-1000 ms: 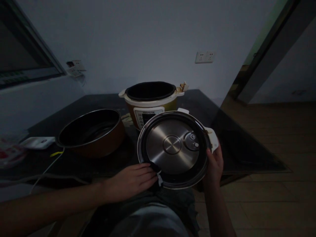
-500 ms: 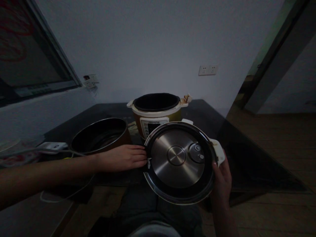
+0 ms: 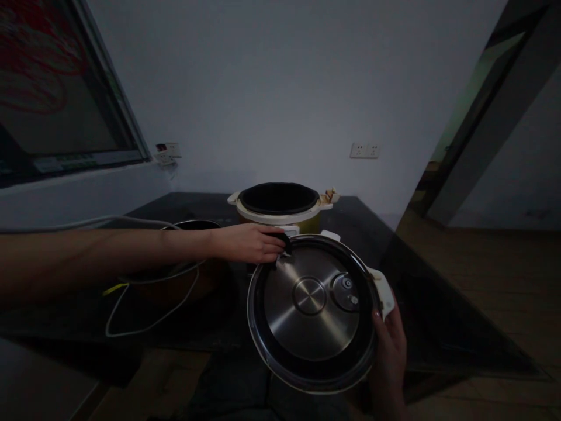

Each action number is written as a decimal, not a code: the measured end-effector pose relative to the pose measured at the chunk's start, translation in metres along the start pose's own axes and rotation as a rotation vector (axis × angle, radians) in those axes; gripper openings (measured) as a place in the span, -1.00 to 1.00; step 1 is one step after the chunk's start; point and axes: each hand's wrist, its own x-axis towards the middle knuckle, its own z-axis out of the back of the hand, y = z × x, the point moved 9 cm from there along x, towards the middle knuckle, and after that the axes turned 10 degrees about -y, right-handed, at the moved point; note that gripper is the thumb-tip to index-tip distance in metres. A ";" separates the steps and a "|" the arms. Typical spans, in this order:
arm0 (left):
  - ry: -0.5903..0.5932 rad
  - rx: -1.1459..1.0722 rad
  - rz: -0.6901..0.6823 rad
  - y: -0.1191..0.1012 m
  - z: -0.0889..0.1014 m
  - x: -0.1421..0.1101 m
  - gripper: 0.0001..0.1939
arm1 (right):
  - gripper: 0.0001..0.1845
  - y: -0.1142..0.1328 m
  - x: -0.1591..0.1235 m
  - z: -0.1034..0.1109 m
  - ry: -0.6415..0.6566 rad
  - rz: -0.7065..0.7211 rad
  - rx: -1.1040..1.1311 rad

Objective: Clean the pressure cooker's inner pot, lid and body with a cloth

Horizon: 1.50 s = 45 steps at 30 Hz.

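A pressure cooker lid (image 3: 284,336) is tilted up with its steel underside facing me. My right hand (image 3: 390,345) grips it by the white handle (image 3: 382,292) on its right side. My left hand (image 3: 252,242) is closed on a dark, soft piece like a rag (image 3: 283,241), pressed against the lid's upper left rim. A small whitish bit shows at the rag's lower edge. Behind the lid stands the cooker body (image 3: 312,222), uncovered, its front panel mostly hidden by the lid and my left hand.
A dark round pot (image 3: 193,286) stands at the left, partly behind my left forearm. A white cable (image 3: 166,318) loops in front of it, near a yellow strip (image 3: 114,289). The dark table (image 3: 421,280) meets the wall, which carries sockets (image 3: 364,150).
My left hand has slid the rag up and right along the lid's rim. The lid sits a little lower in view as the camera has shifted. My right hand keeps its grip.
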 end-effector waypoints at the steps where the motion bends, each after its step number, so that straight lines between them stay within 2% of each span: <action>1: 0.003 -0.016 0.023 0.005 -0.001 0.003 -0.72 | -0.18 0.001 -0.001 -0.001 0.002 0.002 -0.002; 6: -0.013 -0.092 0.132 0.013 0.001 0.011 -0.62 | -0.23 0.002 0.001 0.000 0.024 0.044 -0.039; 11: 0.006 -0.014 0.213 0.001 0.001 0.003 -0.64 | -0.25 -0.001 0.003 0.003 0.012 0.053 -0.032; 17: 0.028 0.077 0.220 -0.031 -0.008 -0.024 -0.65 | -0.23 0.003 0.001 0.000 0.003 0.053 0.002; 21: -0.011 -0.019 0.228 -0.055 -0.009 -0.043 -0.61 | -0.23 0.004 0.000 -0.002 0.024 0.059 0.011; 24: 0.029 -0.106 0.228 -0.075 -0.015 -0.051 -0.57 | -0.24 0.005 0.000 -0.003 0.036 0.068 0.019; 28: 0.076 -0.253 0.228 -0.102 -0.025 -0.055 -0.38 | -0.29 0.007 0.001 -0.002 0.034 0.108 -0.013; 31: 0.060 -0.334 0.267 -0.120 -0.032 -0.055 -0.29 | -0.35 0.009 0.001 -0.004 0.039 0.144 -0.018; 36: 0.087 -0.501 0.343 -0.146 -0.045 -0.044 -0.20 | -0.38 0.006 0.002 -0.006 0.054 0.148 0.014; 41: 0.222 -0.697 0.343 -0.177 -0.054 -0.005 -0.14 | -0.37 0.002 0.004 -0.003 0.049 0.127 0.042; 45: 0.283 -0.799 0.419 -0.189 -0.065 0.025 -0.14 | -0.35 0.001 0.006 -0.005 0.074 0.119 0.055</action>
